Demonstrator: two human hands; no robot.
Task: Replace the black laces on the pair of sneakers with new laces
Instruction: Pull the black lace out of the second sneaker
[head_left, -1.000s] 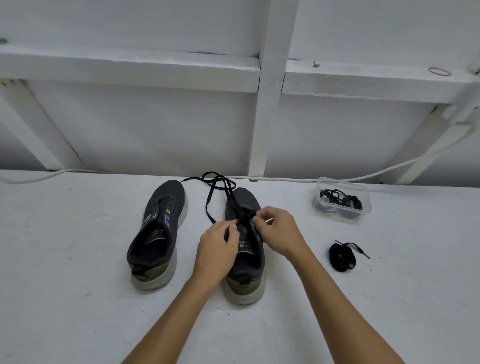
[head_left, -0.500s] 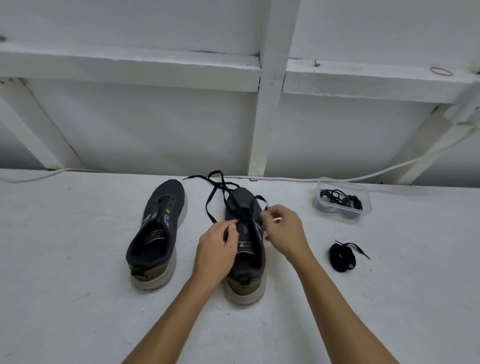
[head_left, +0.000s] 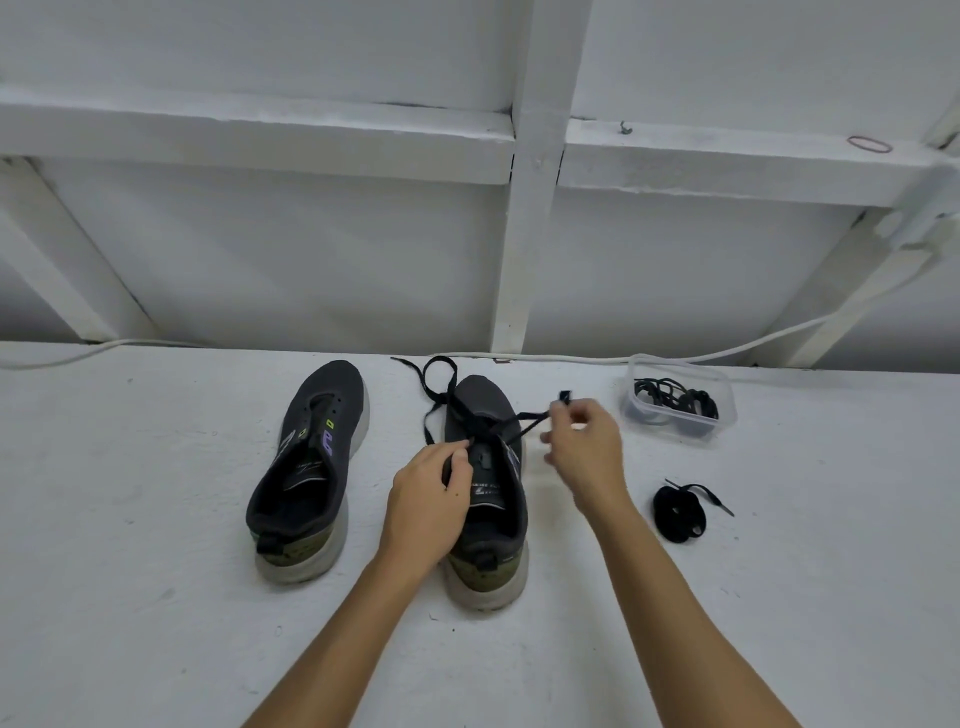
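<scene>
Two dark grey sneakers stand side by side on the white surface, toes away from me. The left sneaker (head_left: 311, 457) has no lace in its eyelets. The right sneaker (head_left: 485, 499) has a black lace (head_left: 436, 395) threaded through its lower eyelets, one end trailing in a loop past the toe. My left hand (head_left: 426, 499) grips the left edge of this shoe's opening near the eyelets. My right hand (head_left: 584, 444) pinches the other lace end, pulled taut out to the right of the shoe.
A clear plastic tub (head_left: 678, 402) holding black laces sits at the back right. A coiled black lace (head_left: 678, 512) lies on the surface right of my right forearm. A white cable (head_left: 571, 358) runs along the foot of the white framed wall.
My right hand has moved from over the shoe's eyelets out to the right, drawing the lace end through and taut. My left hand has stayed on the shoe.
</scene>
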